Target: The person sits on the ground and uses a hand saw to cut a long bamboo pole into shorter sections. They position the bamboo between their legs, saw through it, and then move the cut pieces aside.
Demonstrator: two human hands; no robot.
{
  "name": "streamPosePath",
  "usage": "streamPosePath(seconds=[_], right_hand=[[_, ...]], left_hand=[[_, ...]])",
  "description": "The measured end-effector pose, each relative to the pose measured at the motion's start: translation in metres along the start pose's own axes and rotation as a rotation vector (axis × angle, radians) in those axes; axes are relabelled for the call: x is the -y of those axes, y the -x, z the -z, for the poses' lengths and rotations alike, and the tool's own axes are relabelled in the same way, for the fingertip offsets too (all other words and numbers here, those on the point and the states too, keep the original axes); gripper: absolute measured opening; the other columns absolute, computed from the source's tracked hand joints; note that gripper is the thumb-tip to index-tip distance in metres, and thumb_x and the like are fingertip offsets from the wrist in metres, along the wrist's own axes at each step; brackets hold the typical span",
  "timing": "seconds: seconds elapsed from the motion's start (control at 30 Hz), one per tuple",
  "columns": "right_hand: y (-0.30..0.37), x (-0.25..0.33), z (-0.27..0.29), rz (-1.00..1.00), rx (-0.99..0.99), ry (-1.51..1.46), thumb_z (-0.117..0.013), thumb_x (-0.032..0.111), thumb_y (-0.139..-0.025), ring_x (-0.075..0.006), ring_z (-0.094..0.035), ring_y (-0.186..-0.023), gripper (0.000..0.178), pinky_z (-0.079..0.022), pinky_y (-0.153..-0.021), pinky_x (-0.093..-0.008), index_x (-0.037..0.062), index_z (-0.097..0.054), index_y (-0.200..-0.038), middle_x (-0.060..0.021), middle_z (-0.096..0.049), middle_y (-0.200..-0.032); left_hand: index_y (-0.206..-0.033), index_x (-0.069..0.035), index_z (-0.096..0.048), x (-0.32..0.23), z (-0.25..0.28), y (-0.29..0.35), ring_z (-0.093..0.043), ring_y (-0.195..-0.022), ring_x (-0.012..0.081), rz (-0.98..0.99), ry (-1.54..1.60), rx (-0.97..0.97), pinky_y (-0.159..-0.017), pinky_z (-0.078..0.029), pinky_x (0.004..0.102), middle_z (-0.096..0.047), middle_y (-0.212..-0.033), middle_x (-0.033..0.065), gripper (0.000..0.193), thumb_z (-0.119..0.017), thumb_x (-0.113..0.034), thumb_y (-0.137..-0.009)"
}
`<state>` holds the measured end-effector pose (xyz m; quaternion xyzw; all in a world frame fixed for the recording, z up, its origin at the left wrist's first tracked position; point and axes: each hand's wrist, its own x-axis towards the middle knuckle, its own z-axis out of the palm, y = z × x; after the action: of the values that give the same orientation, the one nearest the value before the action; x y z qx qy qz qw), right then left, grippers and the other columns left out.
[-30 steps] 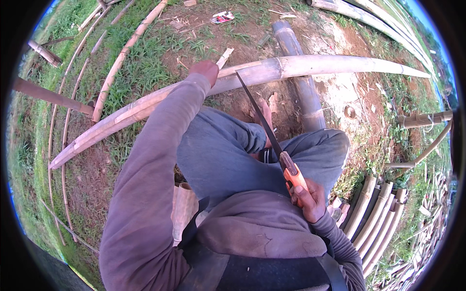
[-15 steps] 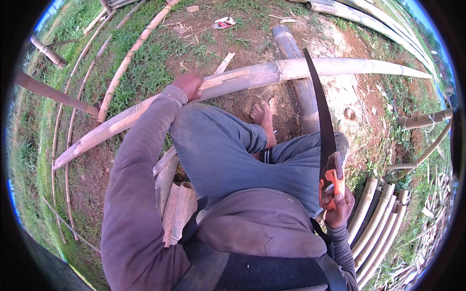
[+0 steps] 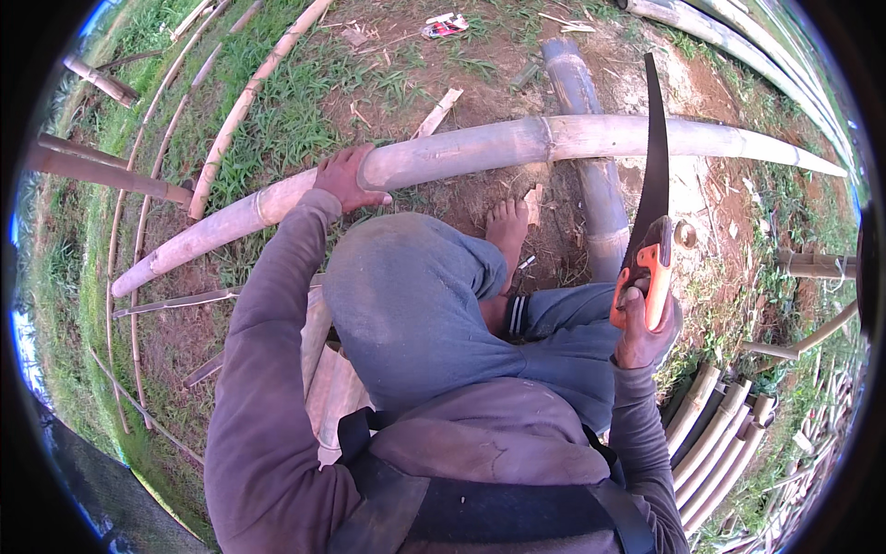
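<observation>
A long, pale bamboo pole (image 3: 461, 150) lies across in front of me, its smooth side facing up. My left hand (image 3: 349, 178) grips it left of the middle, fingers over the top and thumb along the near side. Beyond my right knee, my right hand (image 3: 644, 337) is closed round the orange handle of a handsaw (image 3: 654, 157). The saw's dark blade points up and away, apart from my fingers, and overlaps the pole in the picture; whether they touch I cannot tell. Under the pole, a thicker grey bamboo log (image 3: 604, 203) lies crosswise on the ground.
My bare foot (image 3: 508, 226) is beside the log. Cut bamboo lengths (image 3: 711, 443) are stacked at my right, with scraps beyond. More poles (image 3: 711, 42) lie at the far right. Thin poles (image 3: 245, 106) run through the grass at left. Bamboo pieces (image 3: 332, 397) lie by my left hip.
The bamboo pole has been rolled, so its pale cut strip no longer shows on top. My left hand has turned with its thumb out. My right hand and saw have moved forward.
</observation>
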<state>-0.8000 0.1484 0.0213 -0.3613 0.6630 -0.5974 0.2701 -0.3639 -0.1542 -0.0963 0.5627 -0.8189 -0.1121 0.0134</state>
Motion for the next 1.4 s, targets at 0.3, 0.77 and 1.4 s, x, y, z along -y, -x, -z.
streamPosePath(seconds=[0.3,0.77,1.4], right_hand=[[-0.088,-0.055,0.007,0.011,-0.321,-0.103,-0.070,0.022,-0.104,-0.0174,-0.064,-0.096,0.031,-0.054,-0.085,-0.0329,-0.0009,-0.061,-0.123,-0.0088,-0.066,-0.106],[-0.112,-0.068,0.017,0.014,-0.345,-0.163,-0.075,0.034,-0.101,-0.0192,-0.058,-0.087,0.038,-0.051,-0.084,-0.0354,0.0001,-0.061,-0.110,-0.0063,-0.060,-0.093],[-0.083,-0.066,0.009,0.106,0.045,-0.039,-0.080,0.021,-0.094,-0.0285,-0.070,-0.104,0.045,-0.055,-0.093,-0.0386,-0.0033,-0.063,-0.127,-0.0179,-0.064,-0.123]], left_hand=[[-0.159,-0.009,-0.040,-0.026,0.021,-0.075,-0.066,-0.126,0.0406,-0.017,0.120,0.522,-0.111,-0.051,0.0459,-0.066,-0.135,0.0236,0.124,-0.101,-0.043,-0.056],[-0.137,-0.009,-0.052,-0.102,0.028,-0.097,-0.075,-0.097,0.0433,-0.098,-0.106,0.498,-0.090,-0.060,0.0501,-0.076,-0.101,0.0217,0.092,-0.095,-0.035,-0.060],[-0.152,-0.003,-0.039,-0.238,0.025,-0.187,-0.071,-0.111,0.0440,-0.254,-0.156,0.627,-0.097,-0.056,0.0474,-0.073,-0.116,0.0279,0.118,-0.093,-0.054,-0.060]])
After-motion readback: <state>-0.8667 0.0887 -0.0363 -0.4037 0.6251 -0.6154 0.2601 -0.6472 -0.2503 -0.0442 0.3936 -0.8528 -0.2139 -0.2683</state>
